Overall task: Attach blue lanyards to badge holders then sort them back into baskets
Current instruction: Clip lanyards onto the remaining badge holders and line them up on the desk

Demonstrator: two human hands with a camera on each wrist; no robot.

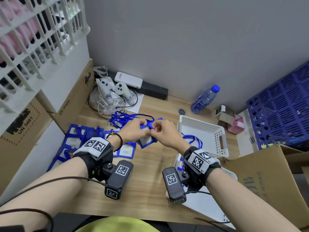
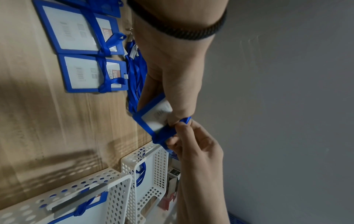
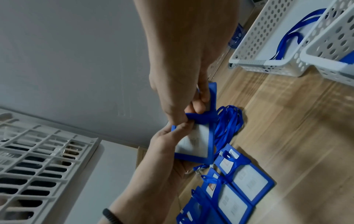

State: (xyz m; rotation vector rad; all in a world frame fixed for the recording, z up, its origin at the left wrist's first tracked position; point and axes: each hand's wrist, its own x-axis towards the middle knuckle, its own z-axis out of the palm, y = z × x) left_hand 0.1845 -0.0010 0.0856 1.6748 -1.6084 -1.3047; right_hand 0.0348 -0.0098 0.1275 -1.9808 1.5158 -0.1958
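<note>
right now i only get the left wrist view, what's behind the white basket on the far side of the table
Observer: A water bottle with a blue cap stands upright by the wall, behind the white basket.
Operator: anything right of the basket
Observer: A large blue crate, against the wall.
Operator: and the table's left edge
Observer: A cardboard box printed PICO, with badge holders lying flat beside it.
</note>
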